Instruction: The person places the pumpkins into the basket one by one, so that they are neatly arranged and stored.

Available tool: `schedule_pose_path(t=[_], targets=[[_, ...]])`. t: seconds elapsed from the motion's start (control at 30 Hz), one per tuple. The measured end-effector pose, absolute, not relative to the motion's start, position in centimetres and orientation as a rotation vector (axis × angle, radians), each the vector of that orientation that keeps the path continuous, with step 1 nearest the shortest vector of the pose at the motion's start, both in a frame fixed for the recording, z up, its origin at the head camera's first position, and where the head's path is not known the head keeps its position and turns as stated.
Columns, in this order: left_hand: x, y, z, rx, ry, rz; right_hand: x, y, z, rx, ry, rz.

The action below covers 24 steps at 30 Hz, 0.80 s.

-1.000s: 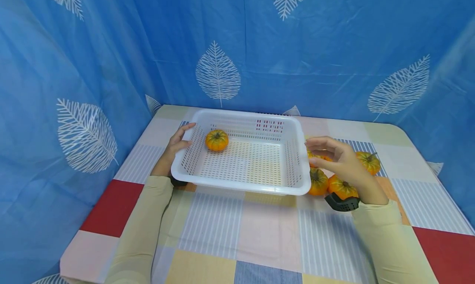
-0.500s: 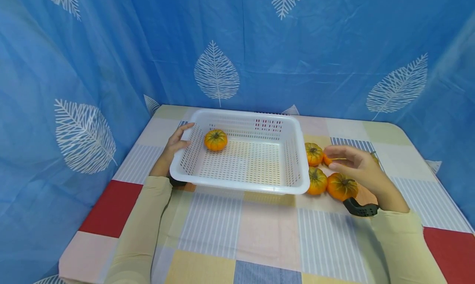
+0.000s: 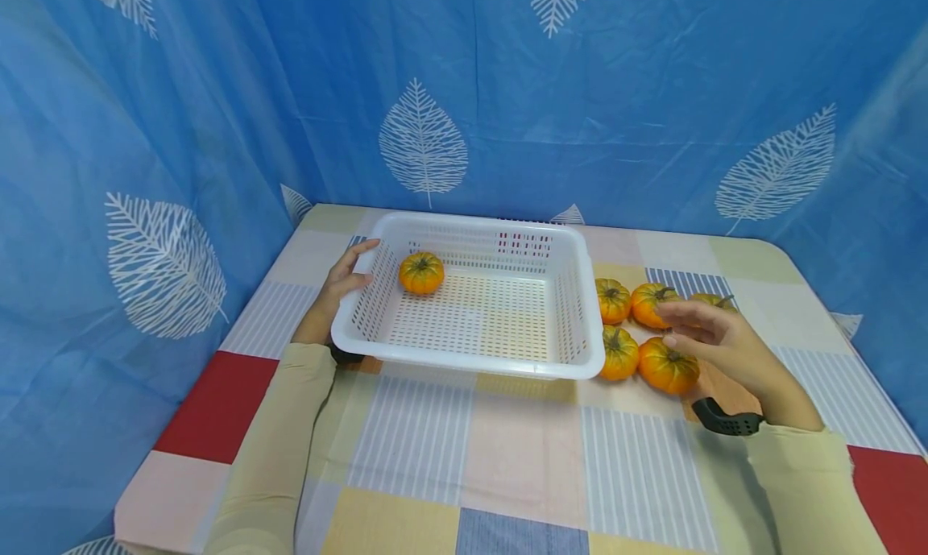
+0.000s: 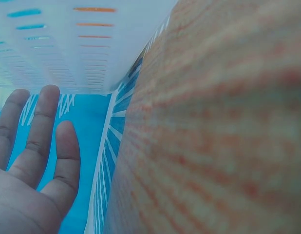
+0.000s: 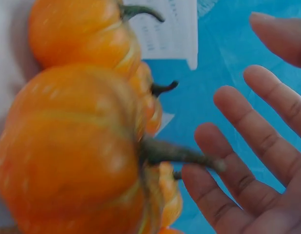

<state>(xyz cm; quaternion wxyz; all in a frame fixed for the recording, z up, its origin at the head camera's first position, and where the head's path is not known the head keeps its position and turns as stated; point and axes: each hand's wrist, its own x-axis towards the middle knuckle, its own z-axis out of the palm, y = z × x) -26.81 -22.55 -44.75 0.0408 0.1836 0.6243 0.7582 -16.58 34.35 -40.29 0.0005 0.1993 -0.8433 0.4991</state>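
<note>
My left hand [image 3: 339, 281] is at the left rim of a white perforated plastic basket [image 3: 471, 364], thumb and forefinger tips on the rim. The left wrist view shows its other fingers [image 4: 36, 131] fairly straight beside the basket wall [image 4: 53, 58]. One small orange pumpkin [image 3: 421, 274] sits inside the basket, towards the back left. My right hand [image 3: 714, 333] hovers with nothing in it over several similar pumpkins [image 3: 669, 366] right of the basket, partly covering the rearmost ones. In the right wrist view its spread fingers [image 5: 262, 131] are near the stem of a close pumpkin [image 5: 72, 161].
A patchwork-checked cloth [image 3: 522, 450] covers the table. Blue curtain [image 3: 544, 136] with white leaf prints hangs behind and at the sides. Two pumpkins stand close along the basket's right wall, one [image 3: 614, 300] behind the other [image 3: 619, 354].
My right hand has moved away from the basket's right rim, rightward and slightly down, over the pumpkins, uncovering those beside the basket. The left hand and basket have stayed put.
</note>
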Motion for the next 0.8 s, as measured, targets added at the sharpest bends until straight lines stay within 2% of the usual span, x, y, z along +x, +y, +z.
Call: schedule_pose_path(t=[0.8], targets=[[-26.7, -22.5, -44.7, 0.575, 1.860, 2.354, -15.2, 37.1, -43.4, 0.440, -2.857, 1.425]])
